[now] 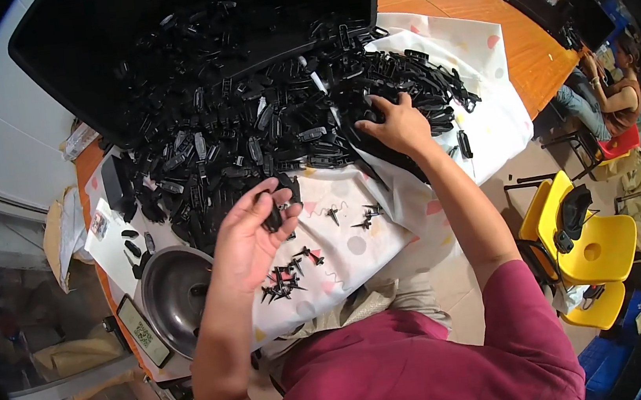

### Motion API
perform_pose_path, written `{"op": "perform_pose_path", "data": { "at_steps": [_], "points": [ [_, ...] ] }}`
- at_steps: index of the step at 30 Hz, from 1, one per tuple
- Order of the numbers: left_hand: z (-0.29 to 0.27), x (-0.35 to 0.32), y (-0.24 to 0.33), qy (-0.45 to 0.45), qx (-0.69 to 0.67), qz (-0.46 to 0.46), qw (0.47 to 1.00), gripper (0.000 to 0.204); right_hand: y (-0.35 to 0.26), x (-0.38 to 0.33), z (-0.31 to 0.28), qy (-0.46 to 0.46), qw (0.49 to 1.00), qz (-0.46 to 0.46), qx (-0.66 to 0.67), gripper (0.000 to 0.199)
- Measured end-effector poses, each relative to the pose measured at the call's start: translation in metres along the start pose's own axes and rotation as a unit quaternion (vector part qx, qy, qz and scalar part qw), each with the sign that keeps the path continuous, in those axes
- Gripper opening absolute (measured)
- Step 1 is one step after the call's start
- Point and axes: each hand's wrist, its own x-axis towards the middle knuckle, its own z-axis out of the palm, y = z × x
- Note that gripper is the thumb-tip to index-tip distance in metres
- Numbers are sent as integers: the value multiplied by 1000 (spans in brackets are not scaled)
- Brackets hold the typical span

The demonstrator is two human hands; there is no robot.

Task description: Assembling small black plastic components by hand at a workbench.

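The large black plastic tray [81, 38] spills small black plastic clips [248, 121] onto the white dotted cloth [482, 94]; the left hand [249, 236] loosely cups several clips; the right hand [399, 124], fingers spread, presses the heap; the round steel bowl [169, 292] sits beside the left wrist, its contents unclear.

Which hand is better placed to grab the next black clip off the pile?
Right, probably. The right hand already rests on the pile of black clips, fingers spread over the pieces. The left hand is off the pile, above the dotted cloth, and already holds a black piece.
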Motion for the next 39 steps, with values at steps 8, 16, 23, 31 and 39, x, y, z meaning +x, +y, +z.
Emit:
{"op": "perform_pose_path", "data": {
  "at_steps": [8, 16, 23, 31, 39],
  "points": [
    [4, -23, -24, -7, -31, -20, 999, 33, 13, -1, -3, 48, 972, -142, 180, 36],
    [-13, -31, -44, -11, -19, 57, 998, 33, -43, -58, 8, 25, 932, -355, 68, 34],
    [-24, -38, -50, 49, 5, 78, 996, 36, -62, -90, 3, 122, 907, -397, 73, 32],
    [-14, -39, -54, 83, 51, 84, 992, 34, -62, -107, 17, -12, 892, -278, 357, 31],
    [-6, -43, -60, 43, 17, 117, 992, 34, -70, -152, 8, -41, 835, -314, 450, 17]
  ]
}}
